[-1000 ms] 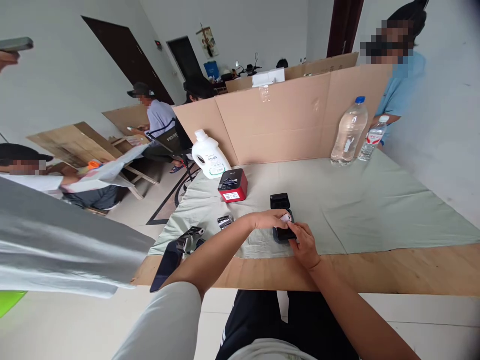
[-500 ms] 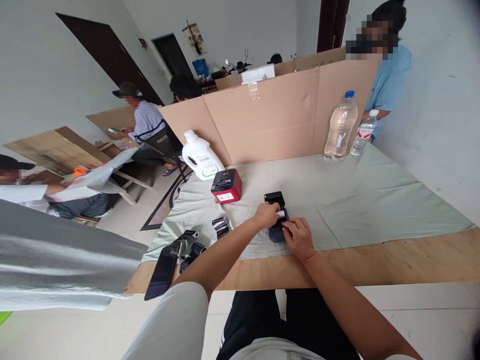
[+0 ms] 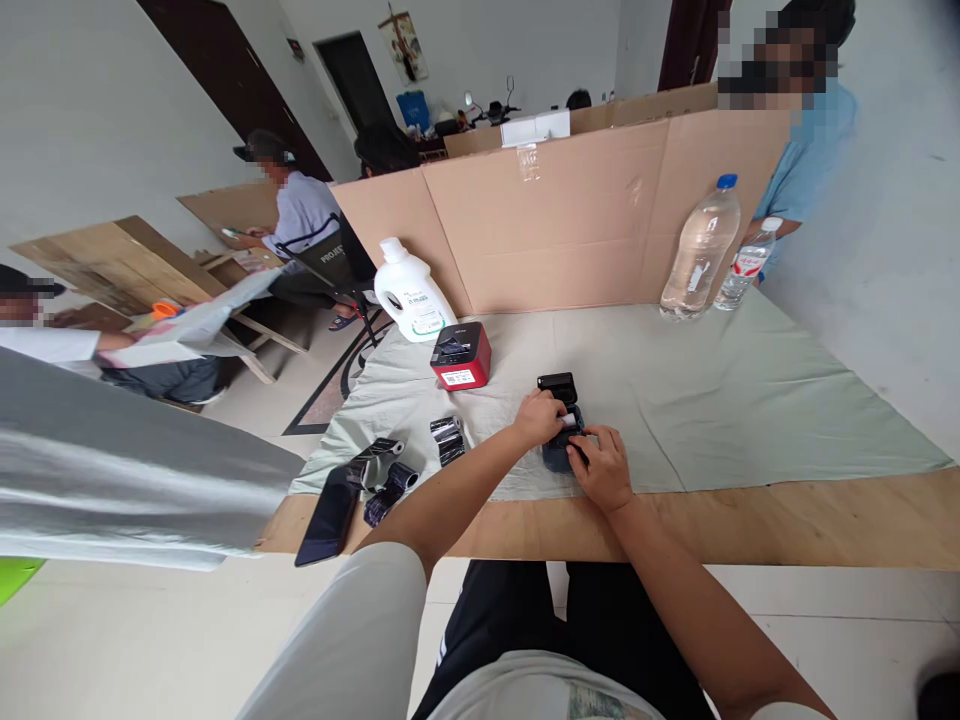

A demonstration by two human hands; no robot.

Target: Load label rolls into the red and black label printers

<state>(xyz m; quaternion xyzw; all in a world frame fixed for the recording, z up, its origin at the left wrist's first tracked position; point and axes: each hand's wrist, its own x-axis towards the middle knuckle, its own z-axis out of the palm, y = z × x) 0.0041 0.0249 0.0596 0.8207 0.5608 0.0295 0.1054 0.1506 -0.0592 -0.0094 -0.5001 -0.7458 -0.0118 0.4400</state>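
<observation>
While the left hand [image 3: 538, 417] reaches over a small dark device [image 3: 556, 460], the right hand [image 3: 604, 470] touches its side.
The device sits on the pale cloth [image 3: 720, 410], lid [image 3: 556, 386] raised, a white roll [image 3: 571, 421] inside; the left fingertips are at the roll, the right fingers bent at the device's edge, and whether either set grips is unclear.

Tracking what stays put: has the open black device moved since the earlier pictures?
No. Judged against the red box, the black device sits in about the same place, with no visible shift.
</observation>
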